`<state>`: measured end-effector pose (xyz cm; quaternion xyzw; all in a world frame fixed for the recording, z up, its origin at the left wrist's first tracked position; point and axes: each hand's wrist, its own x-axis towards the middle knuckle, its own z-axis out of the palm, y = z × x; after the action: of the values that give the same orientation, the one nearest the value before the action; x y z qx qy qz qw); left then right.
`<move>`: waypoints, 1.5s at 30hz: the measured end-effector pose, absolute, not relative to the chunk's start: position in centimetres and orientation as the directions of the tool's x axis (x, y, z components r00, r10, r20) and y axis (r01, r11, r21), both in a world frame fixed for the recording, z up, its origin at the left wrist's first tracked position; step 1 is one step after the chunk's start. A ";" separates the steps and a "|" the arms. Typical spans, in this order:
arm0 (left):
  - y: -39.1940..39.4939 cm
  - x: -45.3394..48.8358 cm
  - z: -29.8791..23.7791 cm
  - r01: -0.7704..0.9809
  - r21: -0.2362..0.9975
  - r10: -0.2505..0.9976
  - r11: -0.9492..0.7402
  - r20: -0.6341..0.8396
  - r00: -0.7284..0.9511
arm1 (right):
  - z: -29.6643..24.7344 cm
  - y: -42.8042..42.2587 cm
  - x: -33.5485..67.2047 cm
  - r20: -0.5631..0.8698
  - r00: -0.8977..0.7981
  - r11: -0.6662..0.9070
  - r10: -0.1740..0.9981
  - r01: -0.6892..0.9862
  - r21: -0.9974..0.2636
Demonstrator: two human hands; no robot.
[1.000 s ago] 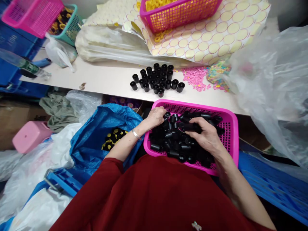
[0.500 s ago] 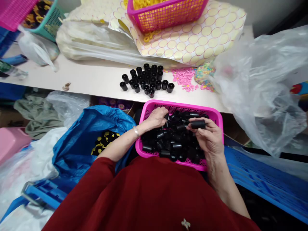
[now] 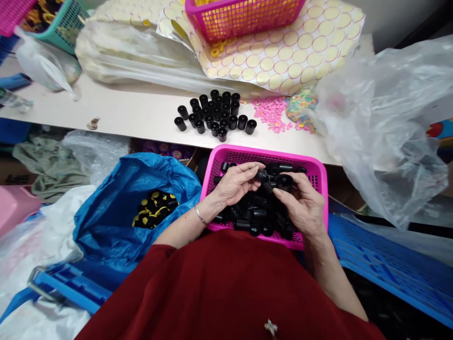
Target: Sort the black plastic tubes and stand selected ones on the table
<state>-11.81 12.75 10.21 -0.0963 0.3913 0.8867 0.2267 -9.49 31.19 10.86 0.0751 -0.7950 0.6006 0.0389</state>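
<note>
A pink basket (image 3: 269,153) full of loose black plastic cylinders (image 3: 258,215) sits in front of me. Above it, my right hand (image 3: 304,200) is closed on a black cylinder (image 3: 284,182), its round end turned toward the other hand. My left hand (image 3: 240,184) pinches a small black piece (image 3: 262,175) between thumb and fingers, close beside that cylinder. Whether the two pieces touch I cannot tell. On the white table beyond the basket, several black cylinders (image 3: 222,134) stand upright in a cluster.
Pink beads (image 3: 271,113) lie spread on the table (image 3: 138,118) beside clear plastic bags (image 3: 382,104). A second pink basket (image 3: 247,21) with yellow rings stands at the back. To the left a blue bag (image 3: 102,208) holds black and yellow pieces (image 3: 155,210). Blue crates (image 3: 389,255) are at right.
My left hand has come up out of the pile and moved right, now with a small black piece. The right hand has turned its cylinder from sideways to end-on.
</note>
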 end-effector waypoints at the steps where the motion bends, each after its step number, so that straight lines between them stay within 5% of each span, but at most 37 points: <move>1: 12.7 -11.8 10.3 -0.468 0.650 0.315 -0.599 -0.346 -0.884 | 11.1 31.3 -9.5 0.204 -0.971 0.344 -0.124 -0.235 -0.909; 5: 12.9 -11.7 10.5 -0.429 0.670 0.280 -0.606 -0.325 -0.903 | 11.5 31.3 -9.8 0.275 -0.926 0.425 -0.260 -0.365 -0.829; 18: 13.3 -11.6 9.7 -0.328 0.842 0.165 -0.428 -0.284 -0.945 | 11.7 31.0 -9.7 0.272 -0.913 0.514 -0.305 -0.398 -0.759; 25: 13.6 -10.8 8.9 0.000 1.000 0.231 -0.008 0.002 -0.973 | 10.8 30.8 -9.6 0.268 -0.910 0.560 -0.315 -0.406 -0.722; 29: 14.0 -9.7 8.0 0.299 0.914 0.373 0.274 0.186 -0.909 | 9.9 30.5 -9.5 0.267 -0.924 0.565 -0.272 -0.378 -0.733; 33: 13.7 -8.4 8.1 0.500 0.665 0.282 0.555 0.415 -0.865 | 9.7 29.8 -9.2 0.276 -0.925 0.599 -0.261 -0.380 -0.705; 36: 12.5 -7.9 8.9 0.613 0.506 0.386 0.607 0.486 -0.784 | 9.7 29.4 -9.1 0.198 -0.952 0.533 -0.235 -0.297 -0.792; 39: 11.0 -8.1 9.5 0.659 0.535 0.517 0.529 0.412 -0.750 | 9.4 28.7 -9.1 -0.038 -0.966 0.294 -0.254 -0.040 -0.955; 42: 9.7 -8.6 9.8 0.586 0.684 0.447 0.434 0.402 -0.799 | 9.3 27.5 -9.0 -0.265 -0.864 0.062 -0.428 0.265 -0.962; 45: 8.1 -9.5 9.6 0.519 0.760 0.293 0.391 0.432 -0.853 | 9.5 26.6 -9.3 -0.284 -0.801 0.048 -0.528 0.306 -0.951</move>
<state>-9.54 8.13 9.64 0.2460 0.8260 0.4941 -0.1145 -9.32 26.59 9.51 0.0845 -0.6567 0.6849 -0.3042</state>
